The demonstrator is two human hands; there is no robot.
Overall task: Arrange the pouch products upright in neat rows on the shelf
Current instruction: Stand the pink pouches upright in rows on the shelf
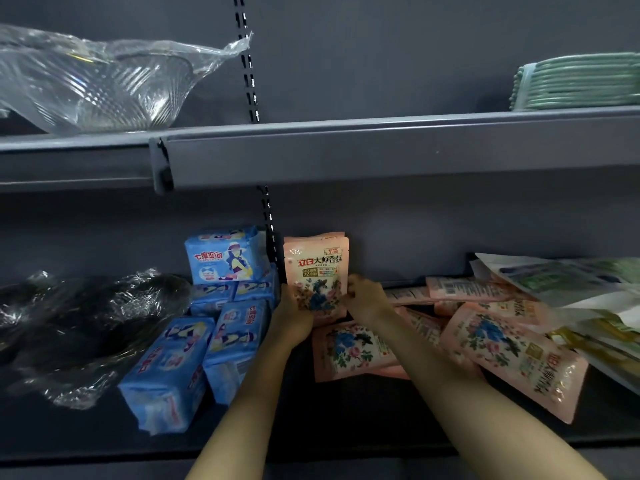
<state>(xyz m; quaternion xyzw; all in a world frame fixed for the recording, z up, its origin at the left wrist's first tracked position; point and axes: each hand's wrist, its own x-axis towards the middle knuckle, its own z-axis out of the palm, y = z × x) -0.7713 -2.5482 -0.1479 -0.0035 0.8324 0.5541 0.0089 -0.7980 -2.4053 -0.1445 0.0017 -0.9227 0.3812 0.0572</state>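
A pink flowered pouch [317, 268] stands upright against the back wall of the lower shelf [346, 424]. My left hand [293, 315] grips its lower left edge and my right hand [366, 298] grips its lower right edge. Another pink pouch [349, 351] lies flat just in front of it. A larger one [516, 358] lies tilted to the right, with several more pink pouches [471, 289] piled flat behind it.
Blue wrapped packs [194, 344] fill the shelf left of the pouch, one standing at the back. Crumpled dark plastic [83, 327] lies far left. White and green bags [581, 282] pile at far right. The upper shelf [381, 147] carries a clear bowl in wrap [104, 84] and green plates [578, 81].
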